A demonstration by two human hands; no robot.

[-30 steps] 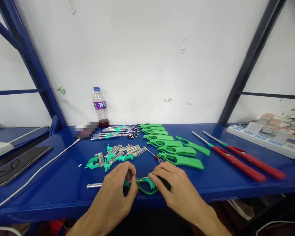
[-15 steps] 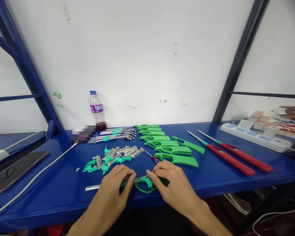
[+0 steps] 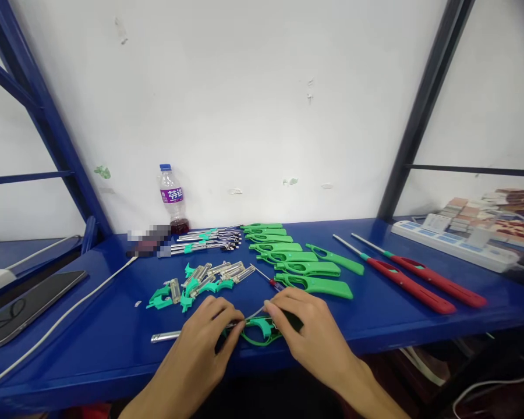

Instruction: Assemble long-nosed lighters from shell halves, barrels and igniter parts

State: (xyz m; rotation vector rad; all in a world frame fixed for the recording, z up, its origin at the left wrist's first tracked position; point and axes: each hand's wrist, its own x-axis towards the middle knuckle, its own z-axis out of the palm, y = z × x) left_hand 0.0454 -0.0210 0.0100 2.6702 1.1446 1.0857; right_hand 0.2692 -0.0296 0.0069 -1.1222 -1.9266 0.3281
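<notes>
Near the table's front edge lies a partly assembled green stick lighter point(image 3: 266, 327), its metal rod point(image 3: 165, 336) pointing left and its trigger loop facing me. My left hand point(image 3: 212, 329) is closed round the neck of the lighter, thumb and forefinger pinched together. Between thumb and forefinger, my right hand point(image 3: 303, 323) pinches a thin pale tube or wire point(image 3: 257, 313) that runs left towards my left fingertips. The lighter's handle end is mostly hidden under my right hand. Just behind that hand lies a screwdriver point(image 3: 274, 283) with a red and clear handle.
Loose green triggers with clear fuel tanks point(image 3: 207, 280) are heaped on the left. Metal rods with wires point(image 3: 205, 238) lie behind them. Several green handle shells point(image 3: 310, 267) form a column; two red lighters point(image 3: 413, 279), a power strip point(image 3: 452, 244), a bottle point(image 3: 173, 201) and a phone point(image 3: 30, 308) stand around.
The thin tube now arches up more visibly between my hands. My left fingertips have shifted slightly right, and the lighter has moved a little.
</notes>
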